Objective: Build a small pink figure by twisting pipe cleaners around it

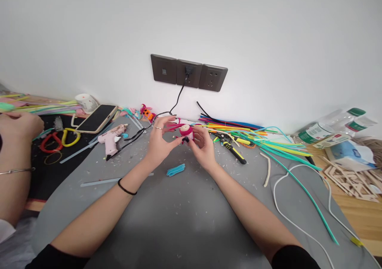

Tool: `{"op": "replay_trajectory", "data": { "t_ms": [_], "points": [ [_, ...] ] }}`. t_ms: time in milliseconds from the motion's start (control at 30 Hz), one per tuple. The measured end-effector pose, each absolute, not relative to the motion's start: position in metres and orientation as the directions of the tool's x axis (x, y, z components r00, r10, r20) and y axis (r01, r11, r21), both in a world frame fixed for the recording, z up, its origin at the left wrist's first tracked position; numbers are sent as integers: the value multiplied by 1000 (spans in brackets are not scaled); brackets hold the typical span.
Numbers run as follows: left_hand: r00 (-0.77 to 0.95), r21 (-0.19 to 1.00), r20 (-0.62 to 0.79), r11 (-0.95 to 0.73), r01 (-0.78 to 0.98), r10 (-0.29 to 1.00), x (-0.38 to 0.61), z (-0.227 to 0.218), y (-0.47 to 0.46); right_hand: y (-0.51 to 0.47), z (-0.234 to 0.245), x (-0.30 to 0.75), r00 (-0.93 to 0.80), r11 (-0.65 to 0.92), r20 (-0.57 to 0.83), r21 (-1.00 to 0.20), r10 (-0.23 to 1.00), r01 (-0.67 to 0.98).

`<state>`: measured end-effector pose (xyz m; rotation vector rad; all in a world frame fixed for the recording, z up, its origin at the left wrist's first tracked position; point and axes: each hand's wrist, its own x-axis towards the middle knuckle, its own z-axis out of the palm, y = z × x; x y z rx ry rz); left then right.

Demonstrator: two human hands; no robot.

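A small pink-and-cream pipe-cleaner figure (186,131) is held up over the grey mat, between my two hands. My right hand (205,147) grips it from the right, with thumb and fingers closed around its side. From the left, my left hand (159,143) reaches toward the figure, its thumb at the figure's edge. A magenta pipe cleaner (170,127) runs between the thumb and fingers of that hand. A dark bit shows near my right thumb tip, too small to name. Below the hands lies a folded blue pipe-cleaner bundle (176,170).
A glue gun (110,141), phone (97,118) and scissors (51,142) lie left, near another person's hand (20,125). Yellow-black pliers (234,151) and pipe cleaners (286,147) are right. A white cable (276,205) loops across the grey mat (179,229). Plastic bottles (316,133) stand far right.
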<state>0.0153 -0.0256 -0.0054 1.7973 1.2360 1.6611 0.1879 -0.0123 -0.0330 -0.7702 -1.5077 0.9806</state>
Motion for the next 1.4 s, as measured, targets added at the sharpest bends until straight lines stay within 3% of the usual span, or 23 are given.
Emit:
{"op": "replay_trajectory", "data": {
  "t_ms": [233, 533, 933, 1400],
  "points": [
    [-18, 882, 447, -437, 175, 894, 16, -11, -24, -15, -31, 187, -223, 426, 434, -901, 873, -85],
    [-39, 881, 439, -421, 218, 898, 14, -5, -26, -14, -36, 188, -226, 411, 438, -898, 870, -157],
    [-49, 887, 426, -406, 220, 903, 13, -4, -26, -13, -36, 188, -229, 444, 461, -888, 858, -121],
    [-24, 965, 263, -263, -9, 965, 17, -3, -25, -12, -39, 190, -250, 510, 497, -860, 831, -13]
  ]
}}
